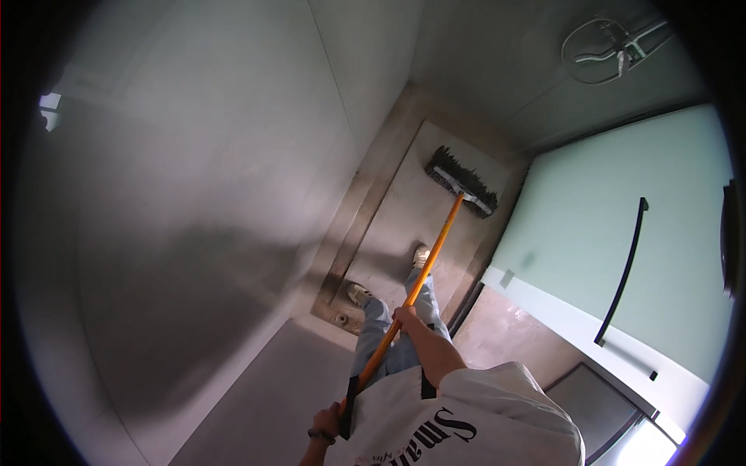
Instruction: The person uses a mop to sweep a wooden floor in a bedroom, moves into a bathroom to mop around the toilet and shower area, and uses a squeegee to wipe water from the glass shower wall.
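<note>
A push broom with a long orange handle point(435, 252) slants from lower left to upper right across the picture. Its wide head point(458, 185), edged with dark bristles, lies on the shower floor in front of my feet. My right hand point(406, 318) is closed round the middle of the handle. Lower down, near its top end, my left hand point(328, 421) grips the handle, a dark band on the wrist; some of those fingers are hidden.
My shoes point(421, 255) stand on a raised floor slab point(396, 210), with a drain point(340, 318) near the left one. Grey walls point(233, 155) rise left and ahead. At right is a frosted glass door point(575, 202) with a black handle point(633, 264). Shower fittings point(622, 56) hang far right.
</note>
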A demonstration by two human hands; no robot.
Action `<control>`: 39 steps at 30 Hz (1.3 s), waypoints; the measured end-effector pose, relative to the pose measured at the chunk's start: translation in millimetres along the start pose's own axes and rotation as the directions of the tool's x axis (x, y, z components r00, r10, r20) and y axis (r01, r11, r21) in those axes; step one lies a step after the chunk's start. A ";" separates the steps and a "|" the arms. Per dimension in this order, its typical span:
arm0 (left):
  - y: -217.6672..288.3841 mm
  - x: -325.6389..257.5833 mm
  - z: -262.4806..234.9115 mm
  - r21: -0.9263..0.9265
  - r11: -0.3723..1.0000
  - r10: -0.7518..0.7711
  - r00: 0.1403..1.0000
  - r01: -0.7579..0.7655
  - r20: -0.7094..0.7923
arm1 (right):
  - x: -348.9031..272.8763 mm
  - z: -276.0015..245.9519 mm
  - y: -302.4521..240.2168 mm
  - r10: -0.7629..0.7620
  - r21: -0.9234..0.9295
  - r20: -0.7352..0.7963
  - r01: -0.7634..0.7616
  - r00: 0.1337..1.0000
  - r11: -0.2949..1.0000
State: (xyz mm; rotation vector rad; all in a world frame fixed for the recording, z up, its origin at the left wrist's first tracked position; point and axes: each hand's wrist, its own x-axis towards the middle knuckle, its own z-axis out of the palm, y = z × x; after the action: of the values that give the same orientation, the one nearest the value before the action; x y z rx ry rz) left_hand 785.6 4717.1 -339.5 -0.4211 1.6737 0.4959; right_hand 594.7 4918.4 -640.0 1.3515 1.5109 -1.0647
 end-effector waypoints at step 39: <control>22.8 -17.6 -21.6 -0.077 0.988 0.127 0.990 -0.131 -0.060 | 47.6 -7.5 -2.3 -0.128 -0.286 -0.147 0.081 0.981 0.955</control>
State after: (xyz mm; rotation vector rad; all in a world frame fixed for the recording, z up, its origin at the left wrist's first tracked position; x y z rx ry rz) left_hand 758.3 4724.4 -317.4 -0.3900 1.7451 0.6545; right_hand 588.3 4939.5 -682.9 1.1940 1.7972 -0.7814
